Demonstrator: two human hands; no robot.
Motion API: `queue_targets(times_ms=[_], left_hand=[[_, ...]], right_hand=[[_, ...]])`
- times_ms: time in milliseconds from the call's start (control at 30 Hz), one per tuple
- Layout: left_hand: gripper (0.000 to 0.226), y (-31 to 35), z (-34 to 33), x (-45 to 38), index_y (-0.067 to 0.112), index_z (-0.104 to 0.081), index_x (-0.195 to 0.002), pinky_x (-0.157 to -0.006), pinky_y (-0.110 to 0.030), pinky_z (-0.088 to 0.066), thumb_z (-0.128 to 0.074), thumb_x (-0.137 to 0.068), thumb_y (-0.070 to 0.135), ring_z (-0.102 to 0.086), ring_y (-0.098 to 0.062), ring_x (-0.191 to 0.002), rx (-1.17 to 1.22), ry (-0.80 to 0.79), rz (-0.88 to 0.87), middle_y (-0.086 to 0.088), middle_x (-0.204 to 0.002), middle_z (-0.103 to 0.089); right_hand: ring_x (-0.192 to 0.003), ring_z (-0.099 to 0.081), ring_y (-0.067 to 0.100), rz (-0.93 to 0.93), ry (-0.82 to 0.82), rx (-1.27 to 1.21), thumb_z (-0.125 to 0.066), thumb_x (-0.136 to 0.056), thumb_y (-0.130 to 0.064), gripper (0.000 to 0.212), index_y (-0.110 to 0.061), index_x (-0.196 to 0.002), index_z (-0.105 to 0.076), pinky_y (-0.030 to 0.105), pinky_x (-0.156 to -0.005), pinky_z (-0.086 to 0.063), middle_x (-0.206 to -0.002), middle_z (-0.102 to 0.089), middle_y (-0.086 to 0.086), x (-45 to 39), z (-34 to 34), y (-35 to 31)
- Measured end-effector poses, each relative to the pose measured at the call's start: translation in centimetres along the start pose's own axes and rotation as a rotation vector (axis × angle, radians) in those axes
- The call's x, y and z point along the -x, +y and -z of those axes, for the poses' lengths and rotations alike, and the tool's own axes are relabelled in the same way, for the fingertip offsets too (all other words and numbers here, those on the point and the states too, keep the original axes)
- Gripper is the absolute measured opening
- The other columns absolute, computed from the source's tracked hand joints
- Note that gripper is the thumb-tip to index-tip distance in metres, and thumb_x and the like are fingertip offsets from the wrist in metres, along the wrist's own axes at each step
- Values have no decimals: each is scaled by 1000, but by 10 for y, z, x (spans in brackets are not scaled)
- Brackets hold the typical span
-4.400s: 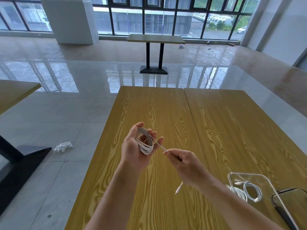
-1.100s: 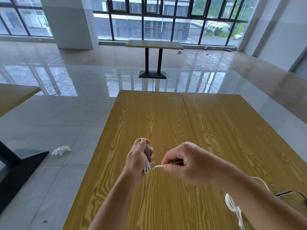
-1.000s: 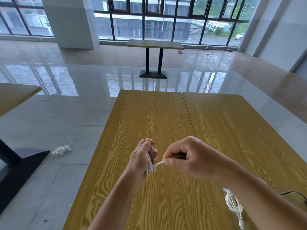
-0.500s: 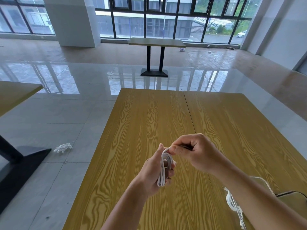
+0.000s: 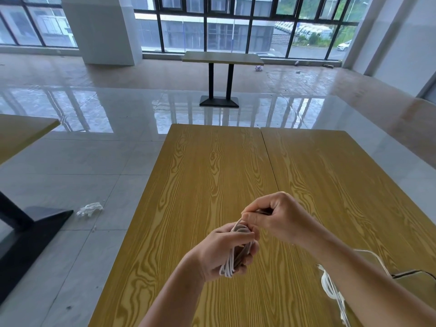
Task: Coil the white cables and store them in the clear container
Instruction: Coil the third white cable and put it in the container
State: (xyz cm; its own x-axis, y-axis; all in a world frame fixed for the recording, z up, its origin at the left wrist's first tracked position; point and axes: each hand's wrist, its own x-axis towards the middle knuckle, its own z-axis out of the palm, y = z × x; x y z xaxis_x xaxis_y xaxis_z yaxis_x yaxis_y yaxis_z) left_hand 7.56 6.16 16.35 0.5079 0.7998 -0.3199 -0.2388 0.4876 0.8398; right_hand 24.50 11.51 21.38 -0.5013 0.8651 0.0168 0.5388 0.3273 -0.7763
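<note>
The left hand [image 5: 223, 252] gripped a white cable coil [image 5: 232, 260], its fingers curled round the middle of the bundle so that the loops stuck out above and below the fist. The right hand [image 5: 277, 219] sat just above and beside it, thumb and forefinger pinched together at the top of the loops; the cable end itself was hidden between the fingertips, so what they pinched could not be made out for certain. Both hands hovered above the wooden table [image 5: 212, 175], apart from its surface.

The right forearm crossed the lower right of the view and covered most of the clear container [image 5: 375, 256] there; only a stretch of its thin curved rim showed past the arm. A second white cable [image 5: 329, 285] lay bunched at the arm's near side, seemingly within the container, though the arm hid too much to be sure. A dark-edged object [image 5: 410, 272] lay against the right border, largely cut off.

The table was made of two tops pushed together, with a seam running away from the person. Beyond it stood another table [image 5: 223, 58] on a black base, before the tall windows [image 5: 236, 24]. A crumpled white scrap [image 5: 89, 208] lay on the glossy tiled floor [image 5: 94, 161] to the left, near the black foot [image 5: 35, 223] of a third table.
</note>
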Motion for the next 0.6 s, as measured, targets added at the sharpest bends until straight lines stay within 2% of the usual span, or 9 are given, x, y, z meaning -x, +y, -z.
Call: queue_targets(times_ms=[133, 300, 367, 433, 533, 600], left_hand=[[14, -1, 3, -1, 8, -61, -98, -55, -31, -48, -56, -89, 18, -57, -23, -65, 105, 64, -102, -16, -84, -63], [27, -2, 1, -5, -1, -62, -120, -82, -43, -58, -47, -101, 10, -69, -33, -87, 161, 147, -168, -25, -103, -70], [31, -2, 1, -6, -1, -60, -126, -92, -44, -56, -44, -102, 9, -70, -34, -103, 221, 184, -181, -24, -114, -71], [33, -1, 4, -7, 1, -60, -127, -98, -44, -53, -46, -99, 12, -67, -30, -114, 282, 212, -202, -20, -121, -70], [45, 0, 9, -10, 3, -59, -130, -107, -46, -43, -53, -88, 18, -63, -25, -121, 398, 238, -240, -16, -128, -67], [48, 1, 10, -11, 5, -58, -131, -112, -48, -37, -53, -86, 19, -59, -23, -126, 449, 236, -262, -15, -132, -65]], right_hand=[[-63, -64, -7, -60, 40, 29, -73, -89, -24, 7, -26, -89, -79, 9, -58, -47, -69, -71, -25, 0, 5, 13], [-73, -66, -7, -92, 70, 114, -68, -93, -29, 10, -31, -92, -77, 11, -65, -50, -73, -71, -22, -2, 7, 24], [-77, -64, -12, -96, 104, 134, -66, -94, -27, 12, -31, -96, -77, 10, -70, -49, -75, -70, -27, -2, 9, 27], [-69, -62, -14, -111, 121, 121, -64, -95, -22, 14, -30, -98, -75, 10, -65, -48, -68, -66, -32, 0, 11, 30], [-68, -66, -6, -131, 120, 85, -65, -95, -19, 16, -32, -97, -73, 16, -66, -53, -70, -71, -23, 4, 11, 34], [-69, -67, -5, -145, 76, 69, -65, -94, -20, 14, -32, -91, -72, 15, -67, -52, -71, -72, -19, 7, 6, 33]])
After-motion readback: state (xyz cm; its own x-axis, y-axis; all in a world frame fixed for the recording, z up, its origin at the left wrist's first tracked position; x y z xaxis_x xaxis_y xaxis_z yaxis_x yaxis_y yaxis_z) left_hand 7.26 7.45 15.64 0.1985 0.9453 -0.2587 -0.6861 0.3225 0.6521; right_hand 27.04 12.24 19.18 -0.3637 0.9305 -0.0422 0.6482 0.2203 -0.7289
